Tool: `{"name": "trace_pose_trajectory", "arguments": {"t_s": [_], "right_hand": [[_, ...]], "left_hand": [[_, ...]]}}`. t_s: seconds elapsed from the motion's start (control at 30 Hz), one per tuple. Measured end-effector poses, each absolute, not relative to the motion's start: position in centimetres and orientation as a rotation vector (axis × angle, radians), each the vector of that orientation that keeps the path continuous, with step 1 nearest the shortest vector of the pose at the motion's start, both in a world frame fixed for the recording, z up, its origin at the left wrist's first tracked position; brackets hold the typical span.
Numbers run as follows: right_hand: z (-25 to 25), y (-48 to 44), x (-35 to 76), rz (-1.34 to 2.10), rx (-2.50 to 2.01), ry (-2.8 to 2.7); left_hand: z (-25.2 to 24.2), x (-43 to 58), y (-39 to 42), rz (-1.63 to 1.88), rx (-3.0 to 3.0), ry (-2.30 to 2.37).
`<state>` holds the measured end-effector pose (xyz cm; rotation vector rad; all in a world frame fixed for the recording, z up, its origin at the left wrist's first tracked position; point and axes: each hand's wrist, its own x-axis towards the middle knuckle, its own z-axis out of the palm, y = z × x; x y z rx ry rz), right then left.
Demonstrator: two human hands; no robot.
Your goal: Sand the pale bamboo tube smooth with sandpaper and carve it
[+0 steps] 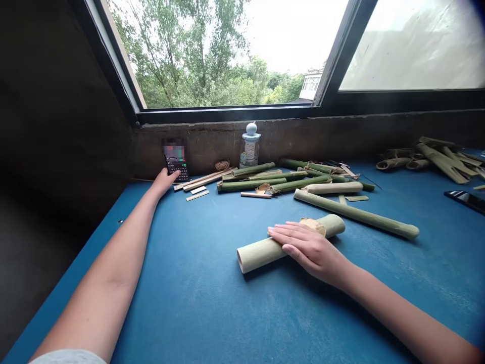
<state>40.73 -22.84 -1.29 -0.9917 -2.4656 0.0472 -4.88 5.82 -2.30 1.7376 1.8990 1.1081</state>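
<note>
My left hand [166,182] reaches to the far left of the table and grips the lower edge of a smartphone [176,163], which stands leaning against the wall with its screen lit. Its thumb lies across the front of the screen; the other fingers are partly hidden. Nearer to me, my right hand [308,247] rests flat over the middle of a thick pale bamboo tube [259,255], fingers stretched out together. A ragged tan scrap [313,226] shows on the tube just beyond the knuckles. The tube lies slantwise, its hollow end facing left.
Behind the tube lie several green bamboo pieces [252,185], a long bamboo stick [356,213] and thin wooden strips [206,179]. A pale blue-topped bottle [250,146] stands by the wall. More split bamboo [443,162] and a dark phone [467,199] lie at right on the blue table [197,303].
</note>
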Motion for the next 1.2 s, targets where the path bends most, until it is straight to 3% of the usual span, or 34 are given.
{"name": "trace_pose_trajectory", "arguments": {"t_s": [0.2, 0.53, 0.73, 0.93, 1.2], "right_hand": [[-1.6, -21.8, 42.1, -0.077, -1.235, -2.303], [-1.4, -22.6, 40.4, -0.041, -1.012, -2.427], [-1.7, -21.3, 43.8, -0.129, -1.281, -2.250], [-1.7, -22.6, 41.2, -0.044, -1.004, -2.462], [-1.8, -22.5, 41.8, -0.021, -1.241, -2.325]], "left_hand": [[-2.3, -5.6, 6.4, 1.200, 1.631, 1.771], [-2.4, -6.5, 6.8, 1.294, 1.574, 1.759], [-1.8, -6.3, 5.5, 1.258, 1.473, 1.612], [-1.6, -6.1, 5.3, 1.220, 1.592, 1.709], [-1.0, -5.4, 5.0, 1.144, 1.666, 1.873]]}}
